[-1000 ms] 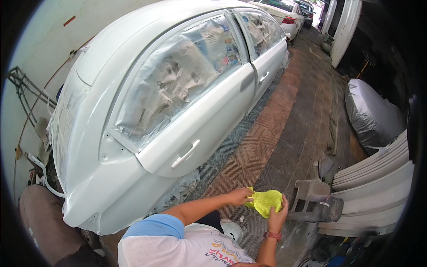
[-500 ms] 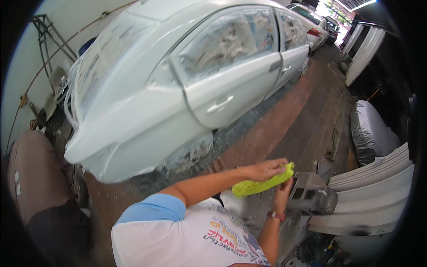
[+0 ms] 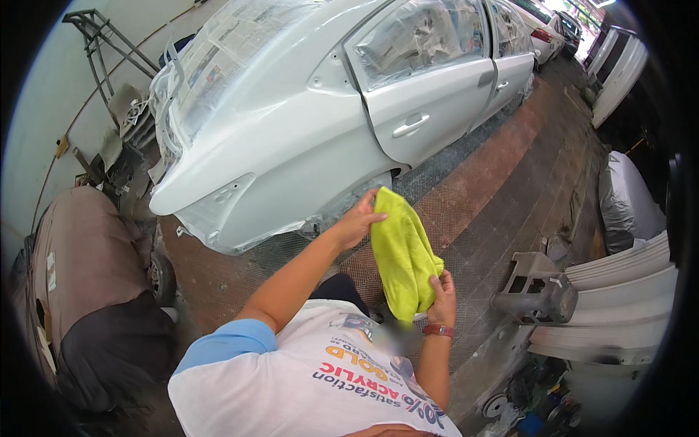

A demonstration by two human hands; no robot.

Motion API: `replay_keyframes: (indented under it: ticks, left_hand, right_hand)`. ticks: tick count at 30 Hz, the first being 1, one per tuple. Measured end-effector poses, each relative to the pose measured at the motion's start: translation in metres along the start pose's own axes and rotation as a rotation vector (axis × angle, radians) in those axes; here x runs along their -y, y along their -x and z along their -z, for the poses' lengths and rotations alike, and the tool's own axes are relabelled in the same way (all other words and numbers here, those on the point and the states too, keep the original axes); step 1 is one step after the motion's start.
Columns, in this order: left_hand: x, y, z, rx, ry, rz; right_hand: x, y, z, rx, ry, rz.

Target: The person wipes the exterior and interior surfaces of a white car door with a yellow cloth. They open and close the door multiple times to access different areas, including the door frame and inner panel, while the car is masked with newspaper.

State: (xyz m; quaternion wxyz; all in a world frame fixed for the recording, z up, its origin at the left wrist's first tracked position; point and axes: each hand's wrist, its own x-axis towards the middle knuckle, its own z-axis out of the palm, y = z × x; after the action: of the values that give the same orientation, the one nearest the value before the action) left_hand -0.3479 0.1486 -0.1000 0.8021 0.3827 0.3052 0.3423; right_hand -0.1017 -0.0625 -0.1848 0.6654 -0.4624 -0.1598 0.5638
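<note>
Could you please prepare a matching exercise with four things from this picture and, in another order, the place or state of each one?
Things:
1. cloth
2. nearest car
3. wristband
4. brown cover

Places and states:
A. around the right wrist
B. white, with paper over its windows
C. draped at the left side of the picture
D. held between the left hand and the right hand

Right pairs: 1-D, 2-B, 3-A, 4-C

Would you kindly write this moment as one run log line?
left hand: holds upper end of lime-green fabric cloth | right hand: holds its lower right edge | nearby: glossy white car body
</note>
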Motion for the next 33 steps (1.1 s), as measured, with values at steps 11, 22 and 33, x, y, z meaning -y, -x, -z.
replay_keyframes:
  ticks: [11, 22, 33]
  left_hand:
    - [-0.036, 0.126, 0.141, -0.1, -0.628, -0.224]
    - [-0.172, 0.225, 0.275, -0.368, -1.325, -0.825]
    - [-0.085, 0.228, 0.245, -0.035, -1.179, -0.227]
  right_hand:
    - [0.014, 0.035, -0.129, -0.298, 1.129, 0.434]
    - [-0.054, 0.044, -0.27, 0.322, 0.836, 0.179]
    - [-0.207, 0.066, -0.366, 0.082, -0.029, -0.26]
